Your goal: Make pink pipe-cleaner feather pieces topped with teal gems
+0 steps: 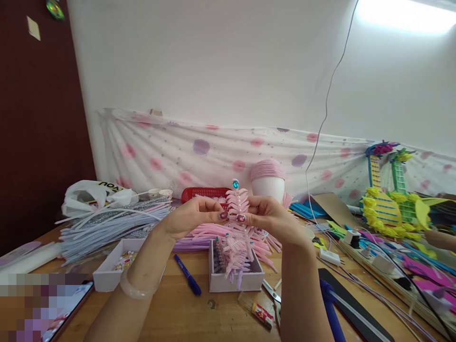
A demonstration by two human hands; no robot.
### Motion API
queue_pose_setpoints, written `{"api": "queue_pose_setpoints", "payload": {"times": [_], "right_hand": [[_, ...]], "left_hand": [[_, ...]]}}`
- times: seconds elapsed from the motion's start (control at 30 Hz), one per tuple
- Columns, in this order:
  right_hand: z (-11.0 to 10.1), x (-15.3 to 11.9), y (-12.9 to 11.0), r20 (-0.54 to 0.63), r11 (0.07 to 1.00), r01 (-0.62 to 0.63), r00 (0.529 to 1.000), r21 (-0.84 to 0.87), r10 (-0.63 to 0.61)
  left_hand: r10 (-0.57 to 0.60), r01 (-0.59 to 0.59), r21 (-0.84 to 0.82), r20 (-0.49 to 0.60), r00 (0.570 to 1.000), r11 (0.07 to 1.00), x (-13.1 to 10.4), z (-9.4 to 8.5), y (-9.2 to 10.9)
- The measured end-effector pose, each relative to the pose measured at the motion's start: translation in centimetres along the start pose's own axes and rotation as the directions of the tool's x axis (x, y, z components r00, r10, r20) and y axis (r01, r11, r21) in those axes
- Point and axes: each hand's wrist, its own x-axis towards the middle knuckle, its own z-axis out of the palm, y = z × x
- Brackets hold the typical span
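Above the middle of the table, my left hand (pixel 190 216) and my right hand (pixel 272 218) together pinch a pink feather-shaped ornament (pixel 238 202). It stands upright, with a blue gem at its top and small pearls down its centre. The thumbs and fingers of both hands close on its lower part from either side. Just below the hands, a white box (pixel 237 283) holds similar pink pieces (pixel 231 254) with blue gems and some purple tips. Bundled pink strips (pixel 208 231) lie behind the box.
Left are a white tray (pixel 107 273) of gems, grey strips (pixel 117 228) and a phone (pixel 69 311). A blue pen (pixel 187 274), scissors (pixel 272 290) and a small red-labelled tube (pixel 262 314) lie nearby. A power strip (pixel 374 261) sits right, a red basket (pixel 204 192) behind. Another person's hand (pixel 441 240) shows far right.
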Motion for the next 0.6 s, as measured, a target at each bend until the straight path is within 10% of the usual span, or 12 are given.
{"api": "queue_pose_setpoints", "payload": {"times": [0.6], "right_hand": [[1.2, 0.4, 0.0, -0.280, 0.982, 0.170, 0.942, -0.079, -0.186]], "left_hand": [[0.203, -0.176, 0.110, -0.334, 0.920, 0.978, -0.2, 2.2, -0.6]]}}
